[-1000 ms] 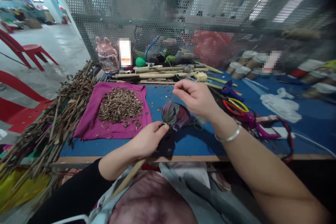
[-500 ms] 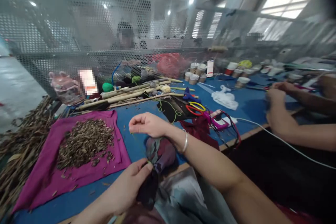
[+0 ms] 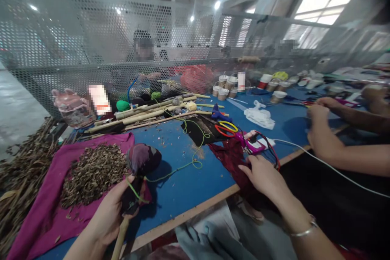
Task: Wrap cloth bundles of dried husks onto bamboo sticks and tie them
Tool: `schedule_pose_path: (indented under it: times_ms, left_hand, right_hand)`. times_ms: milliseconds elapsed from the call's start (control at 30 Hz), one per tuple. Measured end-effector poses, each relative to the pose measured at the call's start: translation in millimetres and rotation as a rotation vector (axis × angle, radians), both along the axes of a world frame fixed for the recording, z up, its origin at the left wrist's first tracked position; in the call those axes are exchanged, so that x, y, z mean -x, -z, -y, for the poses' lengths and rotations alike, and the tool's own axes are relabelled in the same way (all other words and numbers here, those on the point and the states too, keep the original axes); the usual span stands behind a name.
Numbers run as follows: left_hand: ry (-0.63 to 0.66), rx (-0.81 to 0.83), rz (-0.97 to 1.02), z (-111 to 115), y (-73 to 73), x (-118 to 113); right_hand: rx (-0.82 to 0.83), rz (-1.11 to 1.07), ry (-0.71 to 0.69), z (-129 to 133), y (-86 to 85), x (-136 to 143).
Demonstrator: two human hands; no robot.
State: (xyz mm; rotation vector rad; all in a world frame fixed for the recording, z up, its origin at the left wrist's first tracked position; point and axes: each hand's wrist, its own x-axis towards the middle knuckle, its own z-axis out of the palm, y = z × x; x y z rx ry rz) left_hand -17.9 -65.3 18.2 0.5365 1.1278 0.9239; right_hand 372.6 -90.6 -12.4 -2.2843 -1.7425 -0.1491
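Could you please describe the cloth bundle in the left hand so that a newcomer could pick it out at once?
On the blue table, find the magenta cloth heaped with dried brown pieces. By its right edge, the left hand holds the cloth bundle above a pale wooden stick. Unlike the spread cloth, it is a rounded, dark purplish knob with green string across its dark neck.

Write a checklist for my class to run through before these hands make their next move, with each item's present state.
1. Left hand gripping the wrapped bundle by its neck: ok.
2. Green yarn lying straight: not ok, it loops across the blue table.
3. Right hand empty: cannot tell; it is at the dark red cloth.
4. Heap of plant pieces on the magenta cloth: ok.
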Motion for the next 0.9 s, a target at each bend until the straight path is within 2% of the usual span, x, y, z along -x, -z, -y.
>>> schedule_pose_path:
  times_ms: [100,200,267,367,500,600,733,800,900]
  left_hand:
    - [-0.004,-0.023,-0.037,0,-0.4,-3]
    - [0.022,-0.081,-0.08,-1,0.9,-4]
    - [0.042,-0.102,-0.117,-1,3.1,-6]
    - [0.055,-0.131,-0.196,-4,9.6,-11]
    - [0.094,-0.189,-0.319,-8,18.7,-16]
    - [0.107,-0.235,-0.375,-9,21.4,-19]
    - [0.139,-0.269,-0.413,-7,20.9,-22]
    - [0.136,-0.27,-0.399,-7,20.4,-22]
    - [0.138,-0.277,-0.381,-6,21.3,-22]
  right_hand:
    - [-0.007,-0.184,-0.14,-8,-0.2,3]
    - [-0.093,-0.566,-0.255,-29,-17.0,22]
    - [-0.173,-0.686,-0.239,-48,-28.7,33]
    - [-0.346,-0.584,-0.162,-78,-40.9,54]
    - [-0.277,-0.522,-0.331,-101,-44.4,100]
    - [-0.314,-0.636,-0.392,-100,-40.3,146]
    - [-0.205,-0.716,-0.659,-83,-35.5,197]
    - [-0.184,-0.728,-0.729,-76,-35.3,210]
    - [-0.157,-0.778,-0.768,-71,-35.6,217]
